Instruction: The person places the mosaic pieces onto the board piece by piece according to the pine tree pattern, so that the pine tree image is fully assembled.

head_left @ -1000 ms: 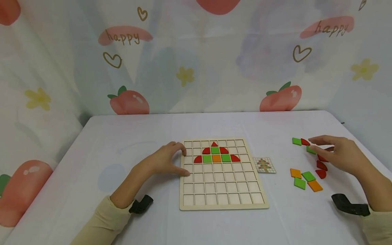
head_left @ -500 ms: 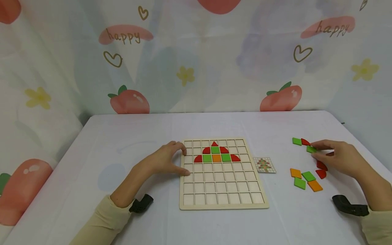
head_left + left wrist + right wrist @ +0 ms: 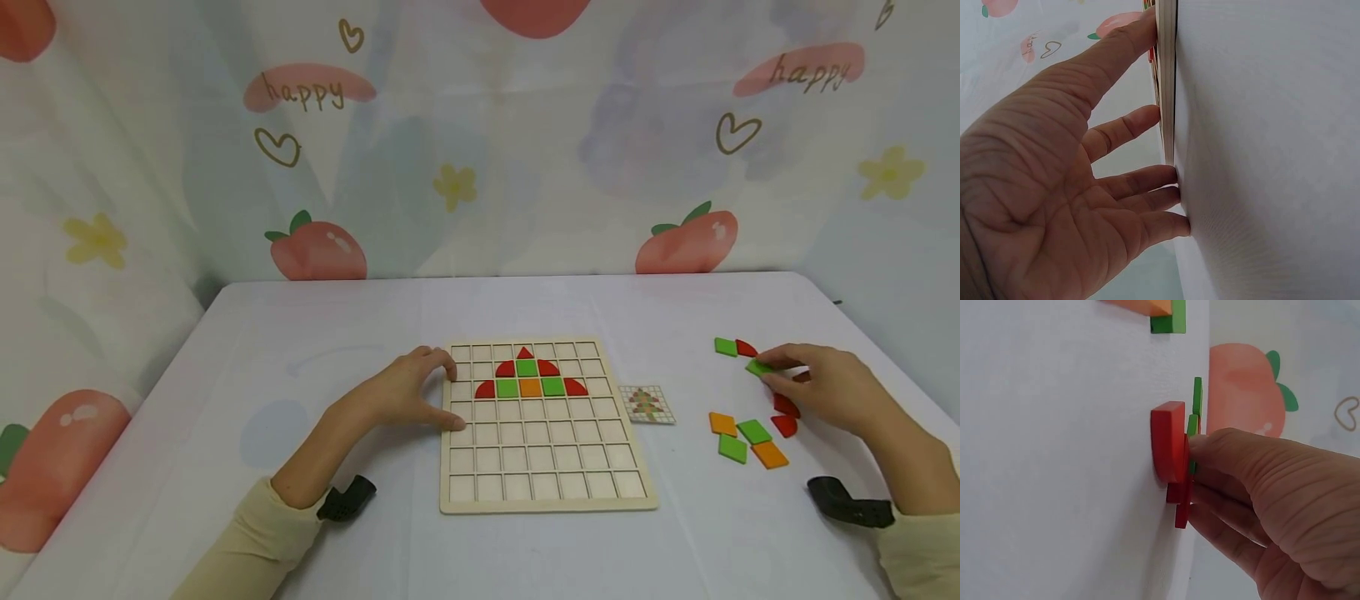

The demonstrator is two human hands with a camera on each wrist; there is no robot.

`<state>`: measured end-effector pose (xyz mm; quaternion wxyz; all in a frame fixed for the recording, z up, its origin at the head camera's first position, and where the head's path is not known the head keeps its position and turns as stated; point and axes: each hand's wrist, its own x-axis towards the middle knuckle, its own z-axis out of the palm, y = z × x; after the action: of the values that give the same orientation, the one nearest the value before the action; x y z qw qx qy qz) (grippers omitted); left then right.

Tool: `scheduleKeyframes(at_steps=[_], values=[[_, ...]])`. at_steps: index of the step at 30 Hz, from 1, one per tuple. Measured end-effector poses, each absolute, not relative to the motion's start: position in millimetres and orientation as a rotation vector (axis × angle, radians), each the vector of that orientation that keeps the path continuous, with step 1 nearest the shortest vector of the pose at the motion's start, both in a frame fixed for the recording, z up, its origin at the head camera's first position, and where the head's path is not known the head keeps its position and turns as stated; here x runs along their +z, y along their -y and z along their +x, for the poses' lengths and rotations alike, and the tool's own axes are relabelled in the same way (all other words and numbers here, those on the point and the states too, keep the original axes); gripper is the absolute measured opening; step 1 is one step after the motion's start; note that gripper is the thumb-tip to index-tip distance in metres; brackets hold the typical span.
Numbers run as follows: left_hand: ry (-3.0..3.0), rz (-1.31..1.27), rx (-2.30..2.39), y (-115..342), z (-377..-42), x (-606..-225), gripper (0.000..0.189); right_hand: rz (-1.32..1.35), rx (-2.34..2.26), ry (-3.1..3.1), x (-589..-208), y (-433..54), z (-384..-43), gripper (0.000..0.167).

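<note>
Pinched between thumb and fingertips of the right hand, at the table's right side: a green tile. Just beyond, a red piece beside a second green tile; nearer the front, further red pieces, then a cluster of two orange tiles and two green squares. Leftward, a small patterned card next to the gridded board, with red, green and orange inlays forming a stepped triangle in its top three rows. Against the board's left edge, the left hand, thumb and forefinger spread apart, both touching the rim. Beneath all, a white table; behind, a backdrop with fruit, flowers and hearts.
</note>
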<state>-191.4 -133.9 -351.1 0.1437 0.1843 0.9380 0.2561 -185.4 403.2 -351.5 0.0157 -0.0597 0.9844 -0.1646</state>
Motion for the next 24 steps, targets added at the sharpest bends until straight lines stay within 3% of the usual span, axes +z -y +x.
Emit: scheduleKeyframes(at_steps=[24], values=[[-2.699, 0.546, 0.745, 134.4, -191.6, -351.0, 0.058, -0.31, -0.557, -3.109, -337.4, -363.7, -182.7, 0.039]])
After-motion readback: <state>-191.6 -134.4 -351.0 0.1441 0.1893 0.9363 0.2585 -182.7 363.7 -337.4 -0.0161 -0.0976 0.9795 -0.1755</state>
